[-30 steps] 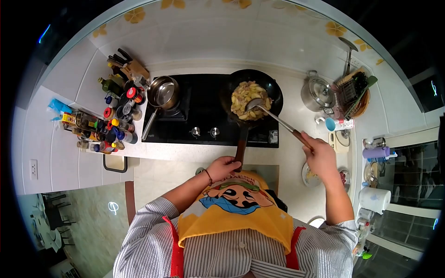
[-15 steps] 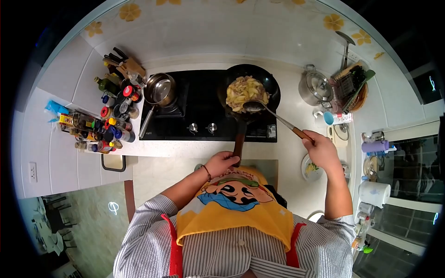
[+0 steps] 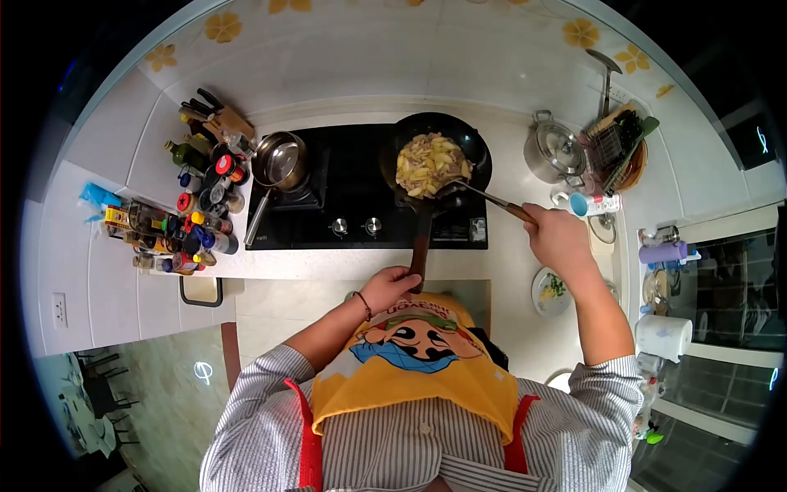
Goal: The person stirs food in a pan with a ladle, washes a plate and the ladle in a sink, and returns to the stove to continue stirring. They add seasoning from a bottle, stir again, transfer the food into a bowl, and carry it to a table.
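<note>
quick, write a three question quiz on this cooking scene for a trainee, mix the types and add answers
1. Fill in: the left hand grips the ____ of the wok.
2. What is in the right hand?
3. True or false: the saucepan stands to the right of the wok.

Key:
1. handle
2. A long-handled utensil, reaching into the wok.
3. False; the saucepan stands to its left.

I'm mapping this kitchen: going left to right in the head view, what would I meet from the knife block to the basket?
Knife block → saucepan → wok → lidded steel pot → basket.
</note>
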The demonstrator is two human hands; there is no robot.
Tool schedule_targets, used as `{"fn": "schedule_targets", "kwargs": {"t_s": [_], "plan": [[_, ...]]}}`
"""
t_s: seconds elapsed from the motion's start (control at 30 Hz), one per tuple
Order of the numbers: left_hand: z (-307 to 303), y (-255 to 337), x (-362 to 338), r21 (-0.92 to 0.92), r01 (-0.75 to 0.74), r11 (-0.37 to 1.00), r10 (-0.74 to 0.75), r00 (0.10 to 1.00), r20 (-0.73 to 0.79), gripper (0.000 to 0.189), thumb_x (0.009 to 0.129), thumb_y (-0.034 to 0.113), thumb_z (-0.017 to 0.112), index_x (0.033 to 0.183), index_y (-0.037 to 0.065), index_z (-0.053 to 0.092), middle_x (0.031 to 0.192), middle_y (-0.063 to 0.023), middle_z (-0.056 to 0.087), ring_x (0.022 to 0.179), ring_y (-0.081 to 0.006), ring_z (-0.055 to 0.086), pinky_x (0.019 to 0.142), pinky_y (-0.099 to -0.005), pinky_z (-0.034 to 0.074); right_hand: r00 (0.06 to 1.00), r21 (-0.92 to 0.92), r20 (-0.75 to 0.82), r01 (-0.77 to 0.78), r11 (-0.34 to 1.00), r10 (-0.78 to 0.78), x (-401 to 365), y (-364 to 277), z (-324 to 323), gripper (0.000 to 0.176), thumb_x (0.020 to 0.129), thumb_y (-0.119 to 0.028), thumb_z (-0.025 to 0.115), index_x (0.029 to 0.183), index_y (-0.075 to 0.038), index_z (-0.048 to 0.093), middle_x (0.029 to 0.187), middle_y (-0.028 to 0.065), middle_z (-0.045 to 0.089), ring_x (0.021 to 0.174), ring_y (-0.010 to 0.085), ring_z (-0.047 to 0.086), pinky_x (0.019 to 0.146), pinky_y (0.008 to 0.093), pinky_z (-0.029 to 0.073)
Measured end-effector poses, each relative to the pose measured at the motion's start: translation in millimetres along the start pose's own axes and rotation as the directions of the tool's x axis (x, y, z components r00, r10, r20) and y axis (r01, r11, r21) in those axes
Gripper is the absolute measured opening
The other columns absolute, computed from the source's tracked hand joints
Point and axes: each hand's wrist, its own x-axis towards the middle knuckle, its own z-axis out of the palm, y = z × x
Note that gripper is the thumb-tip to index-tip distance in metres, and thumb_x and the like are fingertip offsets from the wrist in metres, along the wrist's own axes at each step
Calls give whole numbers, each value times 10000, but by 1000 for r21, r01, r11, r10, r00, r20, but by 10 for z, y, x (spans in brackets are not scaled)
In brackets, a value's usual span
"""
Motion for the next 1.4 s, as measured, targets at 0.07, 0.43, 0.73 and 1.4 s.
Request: {"fn": "schedule_targets", "kwargs": {"t_s": [0.07,0.43,0.73,1.4], "plan": [[-22,-32,-1,23,30,999,-30,999,-11,353,1040,263,628,1241,-25,661,1083,-70,707,973,-128,671,850,-258,572,1000,-5,22,7,1000,-7,-40,-65,-231,174,926,-206,650,1059,-135,735,818,162,721,790,377,705,718,479,565],[-24,-15,-60,25,-15,1000,15,1000,-5,357,1038,276,632,1234,-20,663,1075,-62,711,904,-119,667,833,-255,557,980,495,126,74,866,-155,110,-197,-199,264,931,-136,647,1161,-19,705,907,172,725,865,338,705,785,436,561],[-30,-32,-56,9,-50,999,50,999,-13,347,1036,269,630,1225,-19,667,1048,-62,717,867,-127,669,814,-263,557,978,683,-24,169,711,-209,239,-598,-86,285,857,-205,817,1075,-44,732,825,90,689,740,221,645,697,330,522],[-26,-92,-20,19,-85,996,85,996,-24,337,1030,289,636,1166,-14,691,994,-53,714,815,-122,666,781,-256,547,958,602,-219,282,747,-186,1077,-1170,-223,221,932,-271,723,979,-54,728,796,89,740,681,211,669,676,323,531]]}}
